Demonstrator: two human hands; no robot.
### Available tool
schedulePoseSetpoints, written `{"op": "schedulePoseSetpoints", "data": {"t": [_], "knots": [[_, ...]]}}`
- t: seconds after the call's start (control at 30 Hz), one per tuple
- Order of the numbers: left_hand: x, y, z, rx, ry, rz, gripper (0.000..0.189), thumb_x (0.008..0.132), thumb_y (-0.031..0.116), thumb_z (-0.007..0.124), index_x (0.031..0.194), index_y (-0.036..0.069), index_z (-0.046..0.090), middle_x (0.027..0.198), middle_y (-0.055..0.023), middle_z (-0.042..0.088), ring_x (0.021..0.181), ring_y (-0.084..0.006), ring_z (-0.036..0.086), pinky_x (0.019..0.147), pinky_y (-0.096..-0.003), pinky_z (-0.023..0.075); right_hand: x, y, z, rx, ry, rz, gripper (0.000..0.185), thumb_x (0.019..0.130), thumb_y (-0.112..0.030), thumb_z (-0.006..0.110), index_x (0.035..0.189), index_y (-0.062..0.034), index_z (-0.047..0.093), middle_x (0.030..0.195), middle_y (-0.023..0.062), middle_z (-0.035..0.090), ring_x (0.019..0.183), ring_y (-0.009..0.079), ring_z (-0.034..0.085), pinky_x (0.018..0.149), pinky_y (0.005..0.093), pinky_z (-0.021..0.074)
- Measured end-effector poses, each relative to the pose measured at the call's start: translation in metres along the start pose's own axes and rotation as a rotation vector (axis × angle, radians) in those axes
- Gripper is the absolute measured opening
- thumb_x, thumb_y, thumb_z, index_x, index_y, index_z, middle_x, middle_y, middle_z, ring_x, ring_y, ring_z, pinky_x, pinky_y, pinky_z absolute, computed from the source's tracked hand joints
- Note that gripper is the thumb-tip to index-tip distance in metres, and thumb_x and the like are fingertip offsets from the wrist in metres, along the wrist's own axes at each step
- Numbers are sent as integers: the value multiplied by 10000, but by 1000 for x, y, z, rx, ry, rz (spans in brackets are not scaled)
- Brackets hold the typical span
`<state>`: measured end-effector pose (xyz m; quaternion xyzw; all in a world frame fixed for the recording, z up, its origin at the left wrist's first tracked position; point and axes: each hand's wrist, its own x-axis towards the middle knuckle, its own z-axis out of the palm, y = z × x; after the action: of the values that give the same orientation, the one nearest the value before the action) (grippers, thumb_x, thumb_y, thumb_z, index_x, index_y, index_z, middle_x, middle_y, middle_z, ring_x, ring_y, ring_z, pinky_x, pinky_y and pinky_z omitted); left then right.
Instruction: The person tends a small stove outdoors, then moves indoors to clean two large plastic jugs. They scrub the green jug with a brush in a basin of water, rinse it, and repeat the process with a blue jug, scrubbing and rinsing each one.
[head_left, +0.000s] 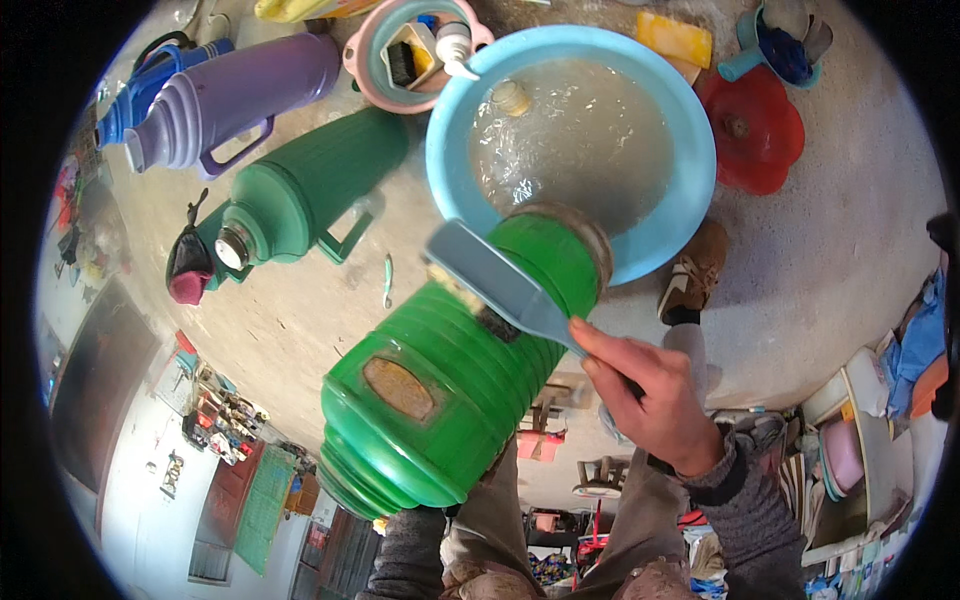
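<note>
A bright green ribbed vacuum flask casing (442, 450) lies tilted across the view, its worn base end over the near rim of a light blue basin (455, 172). Cloudy water fills that basin, and a small pale round piece (511, 97), perhaps a stopper, is in it. My right hand (649, 397) grips the handle of a grey plastic scrubbing brush (487, 274). Its pale and dark bristles face down against the flask's ribbed side. My left hand is out of sight behind the flask; only its grey sleeve (411, 551) shows below.
To the left lie a dark green vacuum flask (322, 180), a purple one (244, 94) and a blue one (161, 79). Beyond stands a pink-rimmed basin (367, 86) holding a pump bottle (454, 46). A red flower-shaped basin (761, 131) sits right, near a brown shoe (701, 262).
</note>
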<state>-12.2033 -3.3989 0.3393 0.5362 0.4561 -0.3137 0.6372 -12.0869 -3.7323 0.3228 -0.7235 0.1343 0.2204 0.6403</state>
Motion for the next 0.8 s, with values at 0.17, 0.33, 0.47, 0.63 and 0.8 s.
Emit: {"op": "schedulePoseSetpoints", "data": {"t": [0.17, 0.33, 0.47, 0.63, 0.8], "knots": [[4, 2, -1, 1, -3, -4, 278, 899, 254, 618, 1063, 43, 541, 922, -56, 555, 829, -205, 553, 752, -343, 480, -45, -40, -27, -183, -326, 36, 460, 810, -14, 645, 1266, -45, 586, 602, 84, 466, 501, 182, 496, 477, 302, 435], [11, 2, 2, 3, -20, 0, 285, 897, 248, 619, 1073, 38, 542, 937, -64, 561, 842, -211, 558, 759, -346, 481, -7, -11, -23, -245, -207, -69, 460, 813, -25, 638, 1270, -47, 590, 607, 74, 483, 507, 169, 517, 485, 294, 457], [15, 0, 0, 14, -27, -1, 291, 895, 243, 620, 1081, 33, 542, 948, -70, 566, 853, -217, 562, 764, -349, 482, -10, -5, -26, -128, -63, 76, 427, 831, 8, 619, 1252, -63, 614, 632, 88, 525, 509, 170, 500, 510, 300, 454], [19, 1, 1, 35, -39, -20, 299, 892, 237, 620, 1091, 28, 543, 963, -77, 571, 866, -224, 567, 771, -352, 483, -32, -31, -29, -269, -372, 32, 471, 823, 22, 608, 1284, -73, 594, 678, 99, 593, 521, 189, 521, 543, 326, 472], [19, 3, 0, 62, -61, -19, 308, 890, 231, 621, 1102, 22, 543, 978, -85, 577, 879, -230, 572, 778, -355, 484, 23, 140, -41, -429, 20, 127, 306, 893, -132, 585, 1181, -35, 620, 858, 224, 659, 772, 369, 663, 640, 423, 517]]}}
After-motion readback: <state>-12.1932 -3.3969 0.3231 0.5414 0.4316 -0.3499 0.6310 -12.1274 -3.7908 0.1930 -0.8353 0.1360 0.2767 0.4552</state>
